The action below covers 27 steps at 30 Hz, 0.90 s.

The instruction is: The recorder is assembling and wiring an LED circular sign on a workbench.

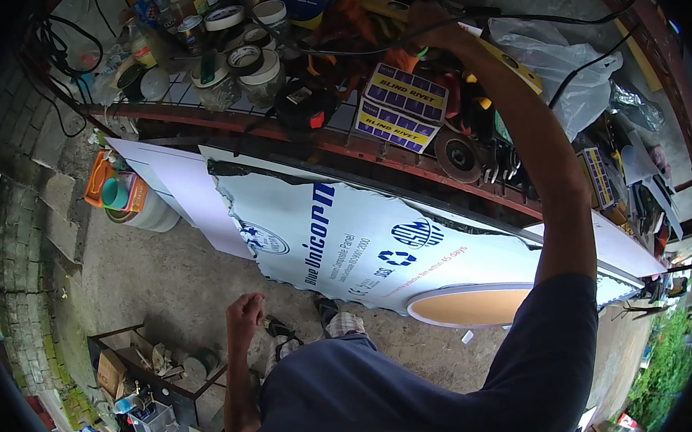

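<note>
The person stands before a cluttered shelf, right arm stretched up and across it. The right hand (431,25) is among the things at its far side, by a yellow bar (386,7); whether it grips the bar or merely lies against it cannot be told. More yellow (526,74) shows past the forearm — perhaps the same piece, perhaps another. A black cable (357,54) runs across the shelf close to the hand, with an orange cloth (339,23) to the left and a clear bag (554,58) to the right.

The left hand (244,318) hangs low over the concrete floor (197,282), well apart from the shelf, its fingers curled into a loose fist; nothing shows in it.

Nearer the shelf's front edge sit a black tape measure (299,110), two stacked boxes (400,107) and a cutting disc (458,155). Jars (261,82) and tape rolls (225,18) crowd the left end. Below, a white panel (345,232) leans, its edge ragged, with a tan oval (472,305) against its lower part — an orange bin (98,180) stands off to the left.
</note>
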Each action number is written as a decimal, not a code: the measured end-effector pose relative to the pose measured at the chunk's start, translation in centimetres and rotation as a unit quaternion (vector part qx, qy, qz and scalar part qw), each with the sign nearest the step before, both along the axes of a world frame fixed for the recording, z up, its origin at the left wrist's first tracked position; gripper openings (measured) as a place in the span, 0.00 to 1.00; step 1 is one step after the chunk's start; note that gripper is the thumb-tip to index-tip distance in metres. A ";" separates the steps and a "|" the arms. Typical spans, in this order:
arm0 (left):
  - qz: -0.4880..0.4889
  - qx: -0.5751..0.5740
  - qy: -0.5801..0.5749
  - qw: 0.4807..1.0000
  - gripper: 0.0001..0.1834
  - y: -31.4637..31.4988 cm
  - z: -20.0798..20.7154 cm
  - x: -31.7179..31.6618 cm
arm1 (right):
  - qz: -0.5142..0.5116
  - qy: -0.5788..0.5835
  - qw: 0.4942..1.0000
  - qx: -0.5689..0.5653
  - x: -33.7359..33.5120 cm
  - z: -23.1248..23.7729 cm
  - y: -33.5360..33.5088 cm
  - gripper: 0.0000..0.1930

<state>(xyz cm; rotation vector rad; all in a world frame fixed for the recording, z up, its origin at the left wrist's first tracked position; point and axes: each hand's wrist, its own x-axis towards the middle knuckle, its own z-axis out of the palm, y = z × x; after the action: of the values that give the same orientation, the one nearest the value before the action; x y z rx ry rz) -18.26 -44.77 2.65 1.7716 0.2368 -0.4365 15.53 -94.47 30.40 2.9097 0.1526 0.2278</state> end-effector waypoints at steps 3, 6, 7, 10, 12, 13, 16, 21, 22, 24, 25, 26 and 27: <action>-0.001 -0.013 -0.016 1.000 0.12 -0.9 1.9 1.1 | 0.154 0.009 0.975 0.158 2.6 -0.9 -5.4 0.16; 0.008 -0.033 -0.025 0.999 0.12 -1.4 3.7 1.9 | 0.035 0.128 0.873 0.469 6.9 0.3 -10.1 0.16; 0.018 -0.039 -0.034 0.998 0.13 -1.4 4.3 1.9 | 0.038 0.130 0.873 0.469 6.9 1.1 -10.8 0.16; 0.028 -0.071 -0.046 0.996 0.13 -1.6 6.3 2.1 | -0.116 0.239 0.745 0.611 4.5 5.0 -10.1 0.10; -0.001 -0.094 -0.053 0.994 0.14 -2.8 8.3 3.0 | -0.113 0.336 0.677 0.645 2.4 6.5 -12.1 0.11; -0.002 -0.106 -0.055 0.993 0.15 -2.9 9.2 2.8 | -0.122 0.125 0.777 0.605 -1.5 6.6 -6.5 0.11; -0.063 -0.206 -0.082 0.973 0.16 -5.5 11.5 4.0 | -0.001 0.150 0.732 0.665 -7.3 7.6 -7.7 0.14; -0.142 -0.348 -0.194 0.906 0.26 -10.6 15.9 5.9 | 0.103 0.106 0.808 0.570 -17.0 6.0 2.8 0.13; -0.145 -0.350 -0.194 0.905 0.26 -12.0 16.8 6.3 | 0.112 0.089 0.832 0.537 -18.6 5.0 4.6 0.13; -0.118 -0.510 -0.106 0.845 0.31 -14.1 18.1 6.5 | 0.333 0.032 0.862 0.381 -20.3 2.1 7.9 0.13; -0.125 -0.512 -0.103 0.843 0.31 -14.8 18.4 6.4 | 0.371 0.047 0.844 0.385 -21.7 0.8 9.4 0.12; -0.083 -0.593 -0.035 0.800 0.31 -15.4 18.5 6.3 | 0.412 0.063 0.821 0.390 -23.0 -0.3 11.1 0.12; -0.036 -0.664 0.033 0.746 0.31 -15.6 18.6 6.3 | 0.424 0.050 0.822 0.376 -24.4 -0.9 13.0 0.10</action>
<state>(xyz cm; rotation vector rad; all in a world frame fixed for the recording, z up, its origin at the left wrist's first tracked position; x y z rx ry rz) -12.00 -60.37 21.26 0.3399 -0.1138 -0.5208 -8.89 -81.49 29.53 3.3428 1.7539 0.3197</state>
